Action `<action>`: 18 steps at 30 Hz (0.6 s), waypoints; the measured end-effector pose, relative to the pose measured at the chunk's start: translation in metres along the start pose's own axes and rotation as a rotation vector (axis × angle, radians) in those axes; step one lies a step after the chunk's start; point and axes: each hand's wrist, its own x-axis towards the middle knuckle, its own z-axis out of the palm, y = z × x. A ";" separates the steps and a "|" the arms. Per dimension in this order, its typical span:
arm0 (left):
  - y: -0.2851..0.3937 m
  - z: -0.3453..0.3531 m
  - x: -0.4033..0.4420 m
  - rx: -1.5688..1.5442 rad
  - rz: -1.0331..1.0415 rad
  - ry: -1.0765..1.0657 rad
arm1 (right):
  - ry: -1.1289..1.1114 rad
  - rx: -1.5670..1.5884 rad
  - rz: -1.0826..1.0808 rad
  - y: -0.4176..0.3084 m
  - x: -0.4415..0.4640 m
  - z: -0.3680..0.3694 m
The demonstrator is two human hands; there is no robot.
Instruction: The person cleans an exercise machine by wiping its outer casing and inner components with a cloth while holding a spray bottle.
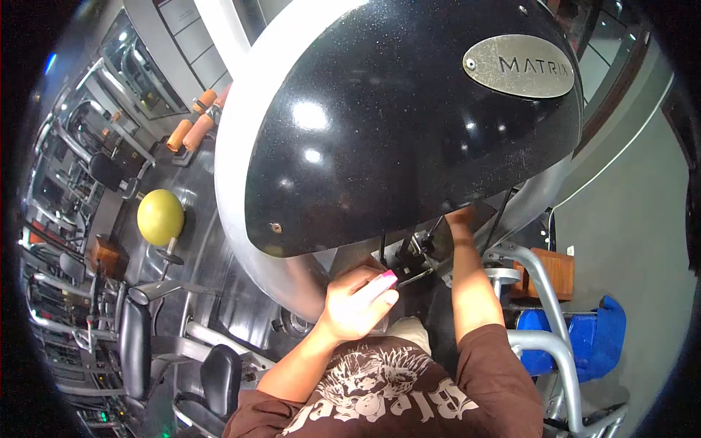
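A large black glossy panel (394, 131) with an oval MATRIX plate (520, 66) fills the upper middle, set in a silver curved frame (232, 160). Below its lower edge, my left hand (358, 303) is closed around a small pink and white object (381, 286), held near the frame's lower curve. My right hand (460, 217) reaches up under the panel's lower edge, beside a dark cable; its fingers are mostly hidden there. Between the hands are metal parts and rods (423, 244) of the machine.
A yellow-green ball (161, 217) lies on the dark floor at left, near orange rollers (193, 131). Black padded seats (219, 379) stand at lower left. At right are silver tubes (544, 292), a wooden box (551, 274) and a blue cloth-like item (602, 339).
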 end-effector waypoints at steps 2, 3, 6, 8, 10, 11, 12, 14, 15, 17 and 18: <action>0.000 -0.001 0.000 0.002 0.019 -0.009 | 0.049 0.127 0.045 -0.025 0.019 -0.011; 0.000 -0.001 -0.001 0.004 0.013 -0.004 | 0.089 0.123 -0.018 -0.033 0.034 -0.020; -0.001 0.000 -0.005 0.009 -0.012 0.008 | 0.204 0.062 -0.259 -0.045 0.074 -0.046; -0.003 0.000 -0.004 0.008 -0.002 0.010 | 0.246 0.033 -0.346 -0.050 0.089 -0.057; -0.005 -0.001 -0.004 0.006 0.023 0.010 | 0.255 0.025 -0.357 -0.048 0.092 -0.061; -0.006 -0.002 -0.003 0.004 0.025 0.008 | 0.250 0.028 -0.339 -0.048 0.086 -0.059; -0.005 -0.003 -0.002 0.003 0.024 0.005 | 0.237 0.033 -0.313 -0.043 0.077 -0.055; -0.004 -0.003 -0.004 0.004 0.023 0.006 | 0.191 0.046 -0.212 -0.029 0.051 -0.040; -0.004 -0.003 -0.005 0.006 0.029 0.010 | 0.166 0.060 -0.161 -0.023 0.038 -0.033; -0.003 -0.003 -0.003 -0.001 0.020 0.001 | 0.119 0.081 -0.076 -0.015 0.019 -0.023; -0.001 -0.004 -0.001 -0.011 0.000 -0.011 | 0.101 0.089 -0.048 -0.014 0.012 -0.019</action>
